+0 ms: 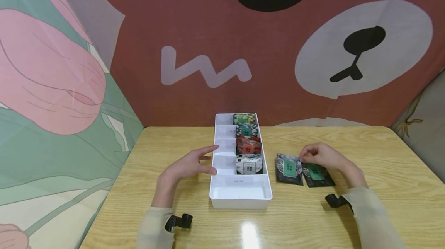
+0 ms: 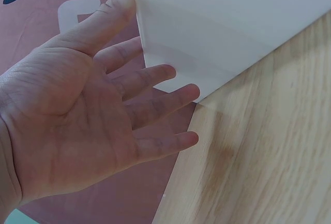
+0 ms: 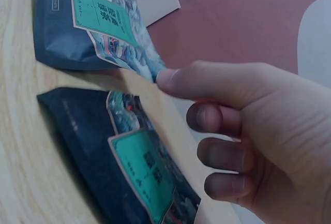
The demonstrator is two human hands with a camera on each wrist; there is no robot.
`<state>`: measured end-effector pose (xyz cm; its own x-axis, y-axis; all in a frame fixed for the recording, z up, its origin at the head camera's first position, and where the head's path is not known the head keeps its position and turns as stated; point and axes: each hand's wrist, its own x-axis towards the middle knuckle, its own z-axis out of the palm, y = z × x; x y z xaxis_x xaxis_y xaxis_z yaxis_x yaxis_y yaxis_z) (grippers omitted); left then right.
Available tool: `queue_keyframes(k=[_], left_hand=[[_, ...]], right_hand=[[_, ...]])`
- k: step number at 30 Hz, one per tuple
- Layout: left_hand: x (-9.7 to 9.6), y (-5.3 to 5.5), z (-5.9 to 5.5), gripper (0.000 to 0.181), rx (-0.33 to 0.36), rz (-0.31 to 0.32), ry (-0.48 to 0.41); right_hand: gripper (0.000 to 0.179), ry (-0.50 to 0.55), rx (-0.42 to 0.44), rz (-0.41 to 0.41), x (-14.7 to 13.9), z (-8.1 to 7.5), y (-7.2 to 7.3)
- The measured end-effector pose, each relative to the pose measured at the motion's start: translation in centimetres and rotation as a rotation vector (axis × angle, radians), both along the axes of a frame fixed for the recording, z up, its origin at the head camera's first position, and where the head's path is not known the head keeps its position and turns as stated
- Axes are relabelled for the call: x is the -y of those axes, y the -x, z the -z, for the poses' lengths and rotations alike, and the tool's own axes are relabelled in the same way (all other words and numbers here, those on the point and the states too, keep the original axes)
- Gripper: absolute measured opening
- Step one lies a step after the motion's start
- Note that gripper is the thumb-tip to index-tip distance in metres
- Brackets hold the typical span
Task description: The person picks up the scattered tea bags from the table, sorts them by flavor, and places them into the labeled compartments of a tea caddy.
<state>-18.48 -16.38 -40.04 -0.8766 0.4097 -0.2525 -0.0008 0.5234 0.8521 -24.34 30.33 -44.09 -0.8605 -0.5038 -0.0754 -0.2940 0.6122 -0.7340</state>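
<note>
Two dark sachets with green labels lie side by side on the table, right of a long white divided tray (image 1: 240, 202). My right hand (image 1: 325, 156) pinches the top right corner of the left sachet (image 1: 289, 169) between thumb and forefinger. In the right wrist view the thumb is on that corner of the sachet (image 3: 103, 19), while the other fingers curl in below. The second sachet (image 1: 317, 174) lies under this hand, slightly turned. My left hand (image 1: 187, 166) spreads its fingers at the tray's left side. In the left wrist view its fingers reach along the white tray wall (image 2: 222, 22).
Inside the tray, upright sachets stand on the right of the compartments: a green one (image 1: 244, 118), a teal one (image 1: 247, 130), red ones (image 1: 248, 147) and white ones (image 1: 249, 165). Behind the wooden table (image 1: 299, 218) hangs a printed cloth (image 1: 271, 86).
</note>
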Motion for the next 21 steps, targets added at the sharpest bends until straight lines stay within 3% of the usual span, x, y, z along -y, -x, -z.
queue_keyframes(k=[7,15,21], left_hand=[[-0.1,0.0,-0.1,0.082,-0.004,0.006,-0.004],[0.0,0.0,-0.1,0.081,-0.012,0.005,-0.001],[-0.1,0.0,-0.1,0.081,-0.006,0.001,0.003]], right_hand=[[0.011,0.075,-0.048,0.007,0.2,-0.5,-0.2],[0.012,0.147,-0.04,-0.023,0.6,-1.8,-0.6],[0.009,0.129,-0.079,-0.01,1.1,-3.2,-1.3]])
